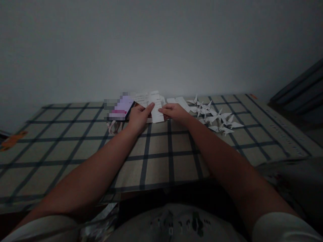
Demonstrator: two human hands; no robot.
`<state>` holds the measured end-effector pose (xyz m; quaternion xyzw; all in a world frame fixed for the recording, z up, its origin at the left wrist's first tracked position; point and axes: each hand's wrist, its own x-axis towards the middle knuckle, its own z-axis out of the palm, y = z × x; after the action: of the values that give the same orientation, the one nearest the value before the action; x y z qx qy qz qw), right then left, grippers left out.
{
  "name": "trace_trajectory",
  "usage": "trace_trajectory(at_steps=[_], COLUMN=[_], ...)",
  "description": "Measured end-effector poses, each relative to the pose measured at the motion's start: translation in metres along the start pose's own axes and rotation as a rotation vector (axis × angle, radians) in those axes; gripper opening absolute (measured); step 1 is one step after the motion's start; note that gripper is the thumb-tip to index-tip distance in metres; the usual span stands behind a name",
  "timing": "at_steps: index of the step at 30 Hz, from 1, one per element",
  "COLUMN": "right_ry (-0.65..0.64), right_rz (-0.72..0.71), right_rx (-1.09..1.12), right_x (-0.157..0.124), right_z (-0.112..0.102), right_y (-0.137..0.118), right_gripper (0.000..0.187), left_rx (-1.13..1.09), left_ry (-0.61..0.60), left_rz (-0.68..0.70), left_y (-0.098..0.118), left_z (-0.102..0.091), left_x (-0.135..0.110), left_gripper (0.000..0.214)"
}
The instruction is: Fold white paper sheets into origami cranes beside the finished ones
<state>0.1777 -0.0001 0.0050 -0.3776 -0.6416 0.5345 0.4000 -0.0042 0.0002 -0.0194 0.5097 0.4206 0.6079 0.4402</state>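
Paper (pixel 156 108) over tablecloth (pixel 158 144), wall (pixel 161 43) behind

Checked-cloth table (pixel 156 168), paper cranes (pixel 218 117), flat paper slips (pixel 182 102), perhaps a phone (pixel 124 103)

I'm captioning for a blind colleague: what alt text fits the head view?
A person's left hand and right hand hold a narrow white printed paper strip over a beige cloth with dark checks. White, pointed folded-paper figures lie to the right.
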Motion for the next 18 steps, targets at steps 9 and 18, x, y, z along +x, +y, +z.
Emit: trace_trajectory(at_steps=[9,18], right_ry=[0.019,-0.028], right_rz=[0.022,-0.003], right_rx=[-0.067,0.026], right_x=[0.0,0.0026], right_z=[0.0029,0.0005], right_y=[-0.0033,0.004], right_gripper=[0.017,0.01], left_rx=[0.03,0.181], left_ry=[0.085,0.226], left_rz=[0.0,0.055], left_y=[0.0011,-0.0042], left_z=[0.0003,-0.0055], left_x=[0.0019,0.0088], left_gripper=[0.046,0.046])
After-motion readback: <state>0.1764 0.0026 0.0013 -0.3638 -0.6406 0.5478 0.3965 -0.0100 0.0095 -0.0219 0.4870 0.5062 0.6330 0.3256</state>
